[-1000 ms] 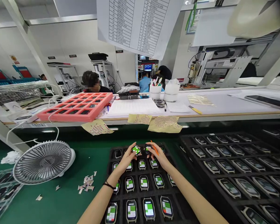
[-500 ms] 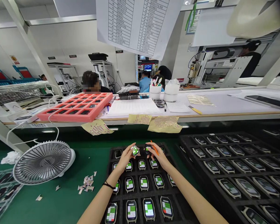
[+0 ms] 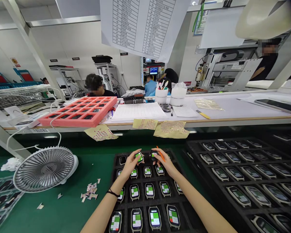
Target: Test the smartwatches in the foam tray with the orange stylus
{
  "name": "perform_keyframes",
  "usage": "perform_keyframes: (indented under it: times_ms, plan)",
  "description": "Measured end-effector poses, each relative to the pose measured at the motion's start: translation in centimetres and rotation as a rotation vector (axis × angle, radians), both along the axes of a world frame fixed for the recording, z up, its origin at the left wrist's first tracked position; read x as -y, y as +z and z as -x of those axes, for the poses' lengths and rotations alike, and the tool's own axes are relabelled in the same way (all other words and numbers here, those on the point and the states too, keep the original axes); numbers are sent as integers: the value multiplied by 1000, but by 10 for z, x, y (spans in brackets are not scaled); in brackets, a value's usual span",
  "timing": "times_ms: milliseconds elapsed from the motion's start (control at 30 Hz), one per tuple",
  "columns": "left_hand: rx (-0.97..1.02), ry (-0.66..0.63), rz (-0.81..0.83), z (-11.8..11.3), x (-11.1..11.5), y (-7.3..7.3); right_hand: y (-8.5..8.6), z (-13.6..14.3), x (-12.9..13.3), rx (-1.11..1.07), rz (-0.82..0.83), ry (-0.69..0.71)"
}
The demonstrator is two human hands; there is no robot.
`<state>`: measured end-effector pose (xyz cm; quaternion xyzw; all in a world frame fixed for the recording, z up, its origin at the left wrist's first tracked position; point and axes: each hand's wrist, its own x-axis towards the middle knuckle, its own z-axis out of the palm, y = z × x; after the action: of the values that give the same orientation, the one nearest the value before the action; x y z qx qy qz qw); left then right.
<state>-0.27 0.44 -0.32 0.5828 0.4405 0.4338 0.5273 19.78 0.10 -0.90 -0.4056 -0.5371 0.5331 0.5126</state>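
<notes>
My left hand (image 3: 131,162) has its fingers round a watch (image 3: 139,157) with a lit green and white screen, above the back of a black foam tray (image 3: 143,202). Beside it, my right hand (image 3: 165,161) grips a second watch (image 3: 154,155), its screen partly covered by my fingers. An orange stick (image 3: 160,153) also lies between the fingers of my right hand. Below both hands, rows of watches with green and white screens sit in the tray's slots; a few screens show a red patch.
A second black tray (image 3: 218,186) of watches lies at the right. At the left are a fan (image 3: 48,168) and small scraps (image 3: 89,191). Behind, a shelf holds a pink foam tray (image 3: 94,120), papers (image 3: 140,111) and white cups. Several people are in the background.
The watch in my left hand has tilted and turned slightly. My right hand has hardly moved. In the background, a person at the far right has turned and shifted.
</notes>
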Motion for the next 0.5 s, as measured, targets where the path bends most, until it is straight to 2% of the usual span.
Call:
perform_keyframes:
  times_ms: [200, 333, 500]
  plan:
    - [30, -17, -12, -3, 1, 1, 2, 0, 0, 0, -11, 1]
    - [-22, 10, 18, -3, 5, 8, 3, 0, 1, 3, -14, -1]
    - [-5, 38, -25, -3, 9, 15, 3, 1, 2, 12, -14, 0]
